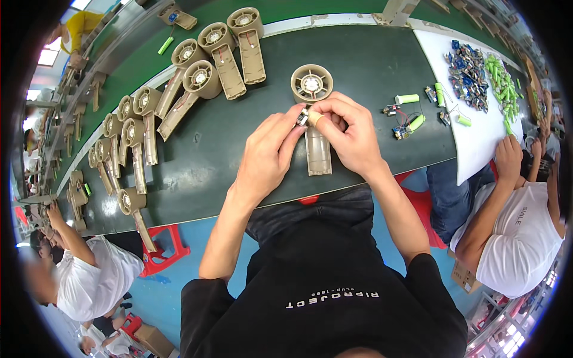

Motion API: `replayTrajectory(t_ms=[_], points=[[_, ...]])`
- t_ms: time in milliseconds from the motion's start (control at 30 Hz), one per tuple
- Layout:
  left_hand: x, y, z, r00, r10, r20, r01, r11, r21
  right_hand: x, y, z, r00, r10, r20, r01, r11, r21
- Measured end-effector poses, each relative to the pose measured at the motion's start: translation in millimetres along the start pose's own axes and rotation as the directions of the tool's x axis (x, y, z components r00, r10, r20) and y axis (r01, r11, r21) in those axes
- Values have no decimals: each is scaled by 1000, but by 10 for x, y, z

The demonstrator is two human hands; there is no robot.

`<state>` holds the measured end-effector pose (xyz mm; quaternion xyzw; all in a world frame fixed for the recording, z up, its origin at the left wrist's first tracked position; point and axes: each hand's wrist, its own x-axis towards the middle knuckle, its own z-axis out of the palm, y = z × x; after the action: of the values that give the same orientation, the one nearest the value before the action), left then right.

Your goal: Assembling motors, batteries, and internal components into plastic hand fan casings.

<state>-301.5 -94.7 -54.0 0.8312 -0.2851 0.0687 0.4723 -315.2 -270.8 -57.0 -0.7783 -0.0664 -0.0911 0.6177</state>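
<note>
A tan handheld fan housing (pixel 319 156) lies in front of me on the dark green table, its round fan head (pixel 311 83) away from me and its handle shell toward me. Over the neck of the housing, my left hand (pixel 271 149) pinches a small circuit board (pixel 302 117) with metal connectors. My right hand (pixel 346 131) closes in from the other side, thumb and forefinger at the same board; the thumb seems to wear a tan finger cover. Its remaining fingers are curled. Whether wires run from the board to the fan is hidden by my fingers.
Several tan fan housings (pixel 228 70) lie in rows to the left. On the right are green battery cells (pixel 407 98) wired to boards, and a white sheet (pixel 477 134) with piles of boards (pixel 468 71) and cells (pixel 503 86). Co-workers sit on both sides; a green conveyor (pixel 328 8) runs behind.
</note>
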Motion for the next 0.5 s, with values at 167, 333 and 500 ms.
replayTrajectory(t_ms=[167, 333, 500], points=[[-30, -20, 74, 998, 16, -61, -12, 998, 62, -6, 14, 58, 953, -292, -79, 257, 920, -295], [-35, -31, 107, 991, 66, -112, -55, 993, 105, -16, -4, 85, 964, -244, -105, 214, 948, -233], [-20, -52, 51, 995, 80, -54, -74, 991, 114, 32, -5, 17, 935, -352, -51, 309, 873, -377]])
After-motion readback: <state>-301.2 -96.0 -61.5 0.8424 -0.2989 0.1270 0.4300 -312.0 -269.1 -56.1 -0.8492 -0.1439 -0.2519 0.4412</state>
